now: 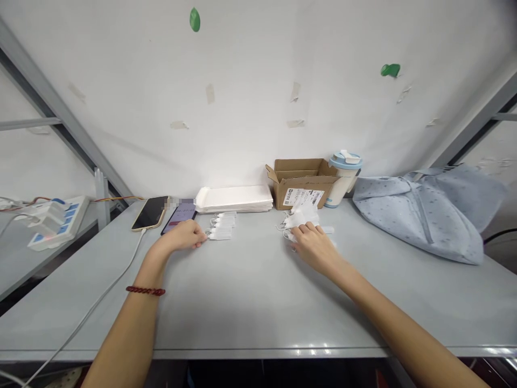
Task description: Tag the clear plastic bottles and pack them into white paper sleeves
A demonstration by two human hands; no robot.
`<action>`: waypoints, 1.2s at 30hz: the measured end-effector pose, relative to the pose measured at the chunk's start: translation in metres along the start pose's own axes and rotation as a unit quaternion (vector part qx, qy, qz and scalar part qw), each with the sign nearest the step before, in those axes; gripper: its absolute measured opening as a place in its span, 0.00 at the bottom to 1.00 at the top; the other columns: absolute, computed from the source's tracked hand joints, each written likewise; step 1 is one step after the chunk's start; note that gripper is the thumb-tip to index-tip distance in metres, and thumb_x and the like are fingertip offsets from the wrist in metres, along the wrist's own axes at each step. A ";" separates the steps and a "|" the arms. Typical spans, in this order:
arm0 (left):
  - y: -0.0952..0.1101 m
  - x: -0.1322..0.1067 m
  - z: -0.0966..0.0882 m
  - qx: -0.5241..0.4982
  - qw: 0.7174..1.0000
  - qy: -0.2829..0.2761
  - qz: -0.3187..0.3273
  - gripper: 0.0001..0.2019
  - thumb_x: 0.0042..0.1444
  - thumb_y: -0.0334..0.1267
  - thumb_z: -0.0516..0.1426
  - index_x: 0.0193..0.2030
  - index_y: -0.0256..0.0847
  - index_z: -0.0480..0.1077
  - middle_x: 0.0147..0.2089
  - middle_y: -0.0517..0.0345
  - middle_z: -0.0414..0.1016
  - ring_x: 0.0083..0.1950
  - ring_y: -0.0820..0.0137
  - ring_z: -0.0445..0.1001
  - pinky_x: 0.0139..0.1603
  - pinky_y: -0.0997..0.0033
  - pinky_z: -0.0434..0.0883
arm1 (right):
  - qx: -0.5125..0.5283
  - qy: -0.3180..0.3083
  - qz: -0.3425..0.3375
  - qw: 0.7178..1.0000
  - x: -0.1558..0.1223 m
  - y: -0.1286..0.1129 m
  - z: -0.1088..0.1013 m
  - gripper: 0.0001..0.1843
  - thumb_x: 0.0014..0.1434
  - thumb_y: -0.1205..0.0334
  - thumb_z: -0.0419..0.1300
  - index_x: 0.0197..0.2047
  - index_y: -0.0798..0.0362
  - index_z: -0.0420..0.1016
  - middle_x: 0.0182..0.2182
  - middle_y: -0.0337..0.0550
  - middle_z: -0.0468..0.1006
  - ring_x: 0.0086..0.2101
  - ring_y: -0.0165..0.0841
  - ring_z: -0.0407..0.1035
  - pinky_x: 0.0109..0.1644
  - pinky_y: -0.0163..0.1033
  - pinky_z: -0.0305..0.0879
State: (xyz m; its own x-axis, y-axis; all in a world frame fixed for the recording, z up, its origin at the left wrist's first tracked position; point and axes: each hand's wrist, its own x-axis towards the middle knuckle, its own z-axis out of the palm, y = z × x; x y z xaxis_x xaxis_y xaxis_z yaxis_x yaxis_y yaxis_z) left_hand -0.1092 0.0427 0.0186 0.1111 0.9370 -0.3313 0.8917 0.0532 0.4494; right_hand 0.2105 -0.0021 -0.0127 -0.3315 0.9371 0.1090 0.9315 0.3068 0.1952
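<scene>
My left hand (188,235) is closed at the left end of a short row of small white tags (220,236) with thin string loops. Its fingertips pinch at the loop of the nearest tag. The row's several tags lie side by side, loops toward the left. My right hand (314,245) reaches onto a loose pile of similar white tags (301,216), fingers bent downward among them. The fingertips there are partly hidden, so what they grip does not show clearly. Some loops stick out left of the pile.
Behind the tags lies a stack of white envelopes (238,198). An open cardboard box (305,189) and a lidded cup (342,180) stand at the wall. Two phones, one black-screened (151,213) and one lit (182,214), lie left; a blue cloth bag (420,215) is right. A white cable (109,288) crosses the table.
</scene>
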 end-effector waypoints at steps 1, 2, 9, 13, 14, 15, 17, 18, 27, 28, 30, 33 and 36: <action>-0.001 0.001 0.000 0.011 1.000 0.006 -0.005 0.14 0.39 0.48 0.54 0.15 0.39 0.66 0.23 0.55 0.73 0.29 0.64 0.71 0.33 0.70 0.64 | 0.005 0.004 0.001 1.000 0.000 0.000 0.000 0.09 0.57 0.68 0.55 0.42 0.58 0.70 0.38 0.51 0.75 0.42 0.43 0.64 0.40 0.41 0.56; -0.002 0.001 -0.001 0.022 1.000 0.014 -0.008 0.15 0.39 0.49 0.54 0.15 0.39 0.66 0.22 0.55 0.73 0.29 0.64 0.71 0.32 0.70 0.64 | 0.014 0.011 0.002 1.000 0.000 0.001 0.000 0.09 0.57 0.69 0.54 0.42 0.58 0.70 0.38 0.51 0.74 0.42 0.43 0.64 0.40 0.42 0.57; 0.010 -0.006 -0.002 -0.023 0.995 0.100 0.014 0.15 0.45 0.47 0.52 0.17 0.39 0.66 0.22 0.57 0.72 0.27 0.67 0.70 0.29 0.72 0.62 | 0.208 0.109 0.003 0.972 -0.001 0.002 -0.001 0.10 0.56 0.68 0.54 0.43 0.58 0.69 0.41 0.51 0.75 0.41 0.39 0.68 0.42 0.41 0.63; 0.031 -0.010 0.010 -0.139 0.984 0.089 0.072 0.16 0.49 0.47 0.53 0.20 0.37 0.67 0.22 0.58 0.70 0.27 0.70 0.69 0.28 0.73 0.64 | 0.312 0.156 -0.011 0.937 -0.003 -0.003 0.000 0.08 0.57 0.66 0.52 0.41 0.56 0.69 0.39 0.50 0.75 0.40 0.38 0.70 0.41 0.41 0.66; 0.037 -0.011 0.015 -0.164 0.979 0.080 0.092 0.16 0.50 0.48 0.53 0.21 0.37 0.67 0.22 0.58 0.70 0.26 0.71 0.69 0.28 0.74 0.64 | 0.337 0.162 -0.013 0.927 -0.004 -0.004 -0.001 0.08 0.58 0.65 0.52 0.40 0.55 0.69 0.39 0.49 0.76 0.40 0.38 0.70 0.41 0.41 0.66; 0.042 -0.011 0.021 -0.184 0.974 0.066 0.114 0.16 0.51 0.48 0.52 0.22 0.37 0.67 0.23 0.58 0.70 0.26 0.72 0.68 0.27 0.74 0.64 | 0.363 0.165 -0.015 0.917 -0.005 -0.006 -0.001 0.08 0.58 0.64 0.52 0.41 0.54 0.69 0.38 0.49 0.76 0.39 0.38 0.71 0.40 0.41 0.67; 0.051 -0.010 0.033 -0.220 0.963 0.029 0.156 0.16 0.52 0.48 0.52 0.28 0.36 0.69 0.26 0.58 0.71 0.26 0.73 0.68 0.26 0.74 0.64 | 0.414 0.158 -0.015 0.896 -0.007 -0.009 -0.004 0.09 0.59 0.62 0.51 0.41 0.54 0.69 0.38 0.48 0.77 0.40 0.37 0.71 0.37 0.39 0.67; 0.056 -0.010 0.039 -0.236 0.957 0.006 0.170 0.16 0.53 0.48 0.52 0.32 0.35 0.70 0.27 0.58 0.71 0.26 0.73 0.68 0.26 0.74 0.64 | 0.434 0.150 -0.013 0.888 -0.008 -0.011 -0.006 0.10 0.60 0.61 0.51 0.42 0.54 0.69 0.38 0.48 0.77 0.40 0.37 0.71 0.35 0.38 0.66; 0.074 -0.013 0.067 -0.286 0.928 -0.125 0.202 0.17 0.53 0.49 0.53 0.37 0.35 0.71 0.29 0.56 0.73 0.26 0.74 0.69 0.26 0.74 0.65 | 0.516 0.096 -0.002 0.851 -0.010 -0.017 -0.016 0.10 0.61 0.58 0.50 0.39 0.53 0.70 0.34 0.42 0.77 0.33 0.30 0.69 0.27 0.32 0.58; 0.075 -0.014 0.067 -0.284 0.928 -0.130 0.202 0.16 0.53 0.48 0.54 0.36 0.35 0.71 0.29 0.56 0.73 0.26 0.74 0.69 0.26 0.74 0.65 | 0.520 0.097 -0.002 0.849 -0.010 -0.017 -0.015 0.11 0.61 0.58 0.50 0.38 0.53 0.70 0.32 0.41 0.76 0.32 0.30 0.69 0.27 0.32 0.58; 0.074 -0.015 0.066 -0.283 0.928 -0.133 0.200 0.15 0.51 0.47 0.56 0.35 0.35 0.71 0.28 0.57 0.72 0.26 0.74 0.68 0.26 0.74 0.65 | 0.525 0.098 -0.005 0.845 -0.010 -0.017 -0.015 0.11 0.62 0.58 0.49 0.37 0.53 0.70 0.30 0.40 0.75 0.30 0.29 0.68 0.27 0.32 0.58; 0.074 -0.015 0.065 -0.295 0.925 -0.133 0.199 0.14 0.51 0.46 0.56 0.33 0.36 0.71 0.28 0.57 0.72 0.26 0.74 0.68 0.27 0.74 0.65 | 0.528 0.087 -0.011 0.845 -0.011 -0.017 -0.015 0.12 0.63 0.57 0.48 0.37 0.53 0.70 0.28 0.39 0.75 0.29 0.29 0.67 0.27 0.32 0.57; 0.075 -0.016 0.064 -0.310 0.923 -0.124 0.191 0.13 0.51 0.46 0.56 0.33 0.36 0.71 0.28 0.57 0.72 0.26 0.74 0.68 0.27 0.74 0.65 | 0.529 0.072 -0.014 0.845 -0.012 -0.018 -0.016 0.12 0.63 0.57 0.48 0.37 0.53 0.70 0.27 0.39 0.75 0.28 0.29 0.68 0.27 0.32 0.58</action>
State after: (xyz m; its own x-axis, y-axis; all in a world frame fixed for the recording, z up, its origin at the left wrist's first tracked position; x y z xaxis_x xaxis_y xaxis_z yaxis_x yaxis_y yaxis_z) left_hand -0.0162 0.0095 0.0049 0.5311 0.8246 -0.1948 0.3527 -0.0061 0.9357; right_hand 0.1953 -0.0211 -0.0023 -0.3000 0.9204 0.2506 0.5100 0.3768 -0.7733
